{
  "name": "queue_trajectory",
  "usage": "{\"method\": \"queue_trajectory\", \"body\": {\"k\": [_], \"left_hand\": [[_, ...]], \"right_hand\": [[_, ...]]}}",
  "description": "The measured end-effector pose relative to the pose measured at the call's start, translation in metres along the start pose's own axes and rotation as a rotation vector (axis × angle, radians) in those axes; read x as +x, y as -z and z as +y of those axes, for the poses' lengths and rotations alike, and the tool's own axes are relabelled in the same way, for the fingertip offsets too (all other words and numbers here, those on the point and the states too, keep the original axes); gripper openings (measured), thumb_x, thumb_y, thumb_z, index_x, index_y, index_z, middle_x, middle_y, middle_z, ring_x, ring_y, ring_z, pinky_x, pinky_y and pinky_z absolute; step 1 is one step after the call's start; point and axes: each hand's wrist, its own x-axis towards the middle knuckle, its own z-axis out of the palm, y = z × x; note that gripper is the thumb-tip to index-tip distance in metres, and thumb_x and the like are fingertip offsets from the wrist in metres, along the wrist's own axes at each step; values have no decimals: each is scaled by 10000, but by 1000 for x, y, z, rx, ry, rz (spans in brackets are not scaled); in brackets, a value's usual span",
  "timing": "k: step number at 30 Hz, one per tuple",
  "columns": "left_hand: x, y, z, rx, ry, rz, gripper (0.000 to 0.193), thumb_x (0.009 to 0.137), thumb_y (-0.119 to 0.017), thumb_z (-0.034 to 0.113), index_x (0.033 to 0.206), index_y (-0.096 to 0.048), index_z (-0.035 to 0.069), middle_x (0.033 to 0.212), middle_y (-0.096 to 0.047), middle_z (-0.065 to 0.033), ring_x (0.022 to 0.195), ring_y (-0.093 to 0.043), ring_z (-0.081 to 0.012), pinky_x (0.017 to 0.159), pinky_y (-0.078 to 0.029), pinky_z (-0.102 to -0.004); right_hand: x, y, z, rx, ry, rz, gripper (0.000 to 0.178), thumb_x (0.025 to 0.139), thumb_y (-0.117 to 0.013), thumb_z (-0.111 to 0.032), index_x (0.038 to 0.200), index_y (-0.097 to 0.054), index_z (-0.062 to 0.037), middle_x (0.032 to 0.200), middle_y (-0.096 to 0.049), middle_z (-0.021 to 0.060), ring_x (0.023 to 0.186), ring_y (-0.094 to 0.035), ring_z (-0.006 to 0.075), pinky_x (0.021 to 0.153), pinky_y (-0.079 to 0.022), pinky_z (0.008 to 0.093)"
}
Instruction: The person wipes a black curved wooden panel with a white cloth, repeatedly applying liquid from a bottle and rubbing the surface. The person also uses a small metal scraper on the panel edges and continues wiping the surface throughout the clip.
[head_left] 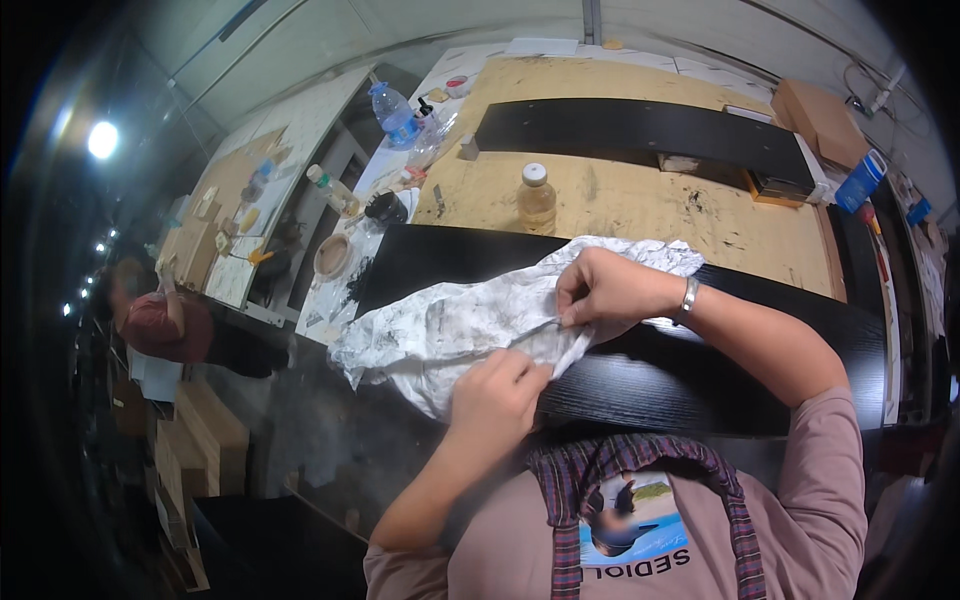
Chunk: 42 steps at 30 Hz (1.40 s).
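A crumpled white cloth with grey smudges [460, 318] lies spread over a glossy black wood-grain board [690, 375]. My left hand [497, 395] pinches the cloth's near edge. Higher and to the right, my right hand [592, 288] grips a fold of the same cloth between thumb and fingers. The cloth hides much of the board's left half. Just beyond the cloth stands a capped clear bottle of amber liquid [537, 200].
A second black board [640, 128] lies farther back on the tan work surface [610, 185]. At the left are a water bottle [393, 115], a dark jar [385, 209] and a round tub [331, 257]. A blue can [861, 181] stands right. Another person [170, 320] is far left.
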Motion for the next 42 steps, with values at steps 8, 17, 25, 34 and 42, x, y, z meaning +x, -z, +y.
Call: {"method": "queue_trajectory", "body": {"k": [8, 17, 25, 34, 42], "left_hand": [[-22, 18, 2, -113, -36, -113, 208, 680, -714, 4, 855, -739, 114, 767, -615, -18, 710, -627, -225, 593, -504, -357], [-31, 25, 16, -199, -19, -147, 129, 761, -716, 51, 880, -734, 94, 790, -599, -28, 740, -622, -229, 605, -491, -351], [-20, 34, 21, -375, -29, -162, 173, 752, -777, 74, 920, -737, 77, 841, -638, -45, 755, -631, -252, 642, -515, -352], [14, 38, -17, -165, 87, 247, 647, 765, -851, 252, 1308, -620, -13, 1179, -668, -158, 1071, -639, -333, 905, -516, -428], [-27, 44, -30, -820, 636, -71, 261, 784, -810, 80, 1003, -715, -26, 1026, -701, -105, 878, -672, -173, 740, -531, -313]], "right_hand": [[37, 51, 6, 47, -67, 574, 80, 849, -671, -30, 802, -690, 33, 684, -659, 72, 648, -638, 173, 630, -509, 333], [14, 15, -14, -678, 401, 607, 163, 762, -694, -38, 925, -702, -31, 922, -641, 123, 852, -661, 353, 710, -537, 430], [-6, -24, -19, -707, 396, 111, 191, 748, -745, -36, 928, -770, -91, 960, -614, 77, 966, -638, 278, 765, -550, 391], [-10, -9, -47, 447, 275, -109, 76, 905, -623, -52, 924, -652, 15, 873, -645, 8, 804, -535, 53, 724, -451, 247], [21, 9, -36, 789, 141, -160, 116, 929, -604, -59, 963, -689, 13, 992, -727, 122, 914, -713, 179, 840, -592, 317]]}}
